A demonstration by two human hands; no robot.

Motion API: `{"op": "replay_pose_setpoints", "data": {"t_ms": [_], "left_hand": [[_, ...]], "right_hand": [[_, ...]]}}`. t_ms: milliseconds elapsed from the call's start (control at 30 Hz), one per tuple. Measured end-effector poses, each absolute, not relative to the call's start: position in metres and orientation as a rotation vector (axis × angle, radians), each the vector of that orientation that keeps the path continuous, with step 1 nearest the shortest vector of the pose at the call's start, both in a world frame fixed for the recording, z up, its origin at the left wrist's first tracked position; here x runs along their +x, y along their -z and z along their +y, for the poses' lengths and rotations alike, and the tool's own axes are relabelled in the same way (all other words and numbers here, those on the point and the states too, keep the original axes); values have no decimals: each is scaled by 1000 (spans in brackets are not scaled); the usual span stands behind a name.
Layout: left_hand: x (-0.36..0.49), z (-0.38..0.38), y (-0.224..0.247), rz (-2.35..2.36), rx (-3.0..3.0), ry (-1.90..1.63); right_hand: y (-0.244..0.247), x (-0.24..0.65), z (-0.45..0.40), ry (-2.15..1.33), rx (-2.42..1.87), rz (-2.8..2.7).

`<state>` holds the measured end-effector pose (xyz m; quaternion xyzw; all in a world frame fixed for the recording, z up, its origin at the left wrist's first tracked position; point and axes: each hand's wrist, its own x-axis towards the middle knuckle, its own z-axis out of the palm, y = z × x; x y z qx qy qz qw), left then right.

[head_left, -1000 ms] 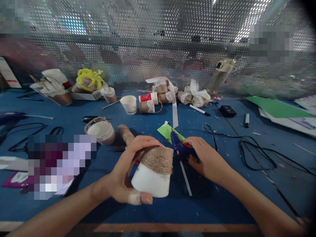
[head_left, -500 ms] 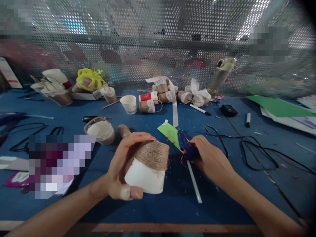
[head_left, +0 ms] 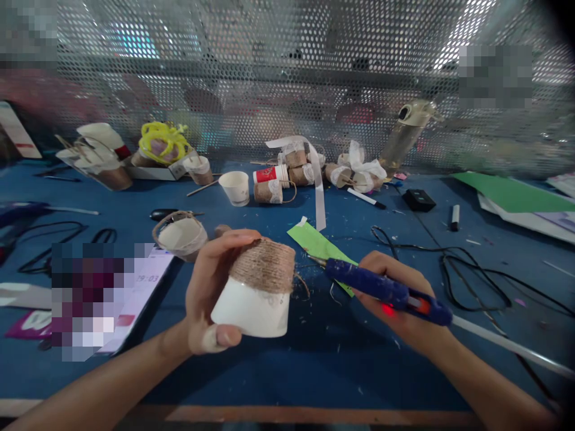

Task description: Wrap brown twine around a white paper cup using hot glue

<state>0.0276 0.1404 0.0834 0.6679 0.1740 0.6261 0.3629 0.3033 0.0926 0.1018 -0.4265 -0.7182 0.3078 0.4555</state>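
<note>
My left hand (head_left: 209, 299) is wrapped around an upside-down white paper cup (head_left: 254, 308). Brown twine (head_left: 264, 263) is wound round the cup's upper half, and a loose twine end sticks out on its right side. In my right hand (head_left: 404, 287) is a blue hot glue gun (head_left: 368, 280) with a small red light showing. Its metal nozzle points left toward the cup, apart from it. A clear glue stick (head_left: 507, 344) juts from the gun's rear. Beneath the nozzle lies a strip of green paper (head_left: 318, 242).
A lace-trimmed cup with a twine handle (head_left: 182, 236) stands left of my left hand, near a phone (head_left: 139, 293). Twine-wrapped cups, a white cup (head_left: 235, 188) and a bottle (head_left: 406, 131) line the back. A black cable (head_left: 471, 287) loops at right.
The glue gun has been lifted off the table and swung round, its nozzle now pointing left toward the cup. The cup has shifted slightly left and up in my left hand.
</note>
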Motion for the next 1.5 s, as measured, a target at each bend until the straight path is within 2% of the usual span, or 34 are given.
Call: {"op": "replay_pose_setpoints", "data": {"t_ms": [233,700,1500], "left_hand": [[33,138,-89,340,1735,-1609],[32,139,-94,199,1805,-1512],[33,133,-90,246,1709,-1570]], "right_hand": [[-97,300,89,-968,-937,-1774],[-96,293,85,-1030,-832,-1743],[-97,295,82,-858,-823,-1853]]}}
